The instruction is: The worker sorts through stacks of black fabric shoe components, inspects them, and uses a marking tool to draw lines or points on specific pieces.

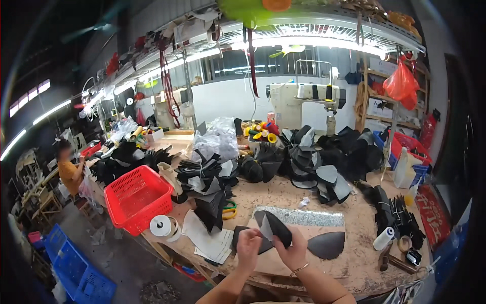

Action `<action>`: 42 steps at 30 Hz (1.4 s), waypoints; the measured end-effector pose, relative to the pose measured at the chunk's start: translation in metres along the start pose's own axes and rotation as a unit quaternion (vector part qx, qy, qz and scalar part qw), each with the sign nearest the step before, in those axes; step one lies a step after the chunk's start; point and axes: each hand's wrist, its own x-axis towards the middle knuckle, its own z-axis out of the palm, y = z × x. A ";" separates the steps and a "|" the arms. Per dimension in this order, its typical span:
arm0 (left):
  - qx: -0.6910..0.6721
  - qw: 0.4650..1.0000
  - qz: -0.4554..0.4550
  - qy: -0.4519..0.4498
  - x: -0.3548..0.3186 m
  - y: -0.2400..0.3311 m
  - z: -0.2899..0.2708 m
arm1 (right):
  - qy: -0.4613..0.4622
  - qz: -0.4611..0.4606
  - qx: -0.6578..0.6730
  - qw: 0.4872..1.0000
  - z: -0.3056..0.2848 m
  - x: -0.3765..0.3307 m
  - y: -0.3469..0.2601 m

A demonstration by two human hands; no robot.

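Note:
Above the near edge of the workbench, my right hand (293,252) grips a curved black cut piece (279,227) with a pale grey flap or underside showing. My left hand (247,248) is closed, fingertips pinched at the grey part's left edge. Another dark piece (263,245) lies flat below and partly behind my hands. Right of them a black half-oval piece (326,245) rests on the pinkish board (298,268). Just beyond is a speckled silvery strip (314,219). Whether the grey part is a separate layer, I cannot tell.
Bundled black and grey pieces (309,162) cover the bench's middle. Leftward are a red basket (139,197), scissors (230,210), paper sheets (207,238) and a white spool (161,226). A thread cone (383,238) stands right. Behind is a sewing machine (298,99); a person (70,169) is far left.

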 end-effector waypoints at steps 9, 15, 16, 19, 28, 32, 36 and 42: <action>0.457 0.867 0.195 0.023 0.026 0.009 -0.047 | 0.030 -0.066 -0.014 0.997 -0.008 0.009 -0.005; 0.510 0.830 0.203 0.095 0.020 0.044 -0.105 | 0.005 0.024 0.087 0.996 -0.008 0.009 -0.009; 0.510 0.828 0.212 0.097 0.019 0.048 -0.115 | -0.003 0.061 0.082 0.995 -0.008 0.008 -0.009; 0.536 0.791 0.244 0.164 0.019 0.049 -0.169 | 0.004 0.116 0.044 0.992 -0.012 0.010 -0.002; 0.656 0.733 0.142 0.110 -0.016 0.058 -0.136 | 0.009 0.213 0.175 0.961 -0.016 0.039 0.006; 0.555 0.805 0.136 -0.161 -0.021 0.039 -0.015 | -0.131 0.112 0.066 0.983 0.007 0.029 -0.011; 0.247 0.955 0.119 -0.111 -0.005 -0.009 -0.007 | -0.230 0.084 0.114 0.963 -0.004 0.026 -0.032; 0.232 0.959 0.118 -0.110 -0.007 -0.012 -0.011 | -0.214 0.108 0.183 0.954 0.000 0.023 -0.026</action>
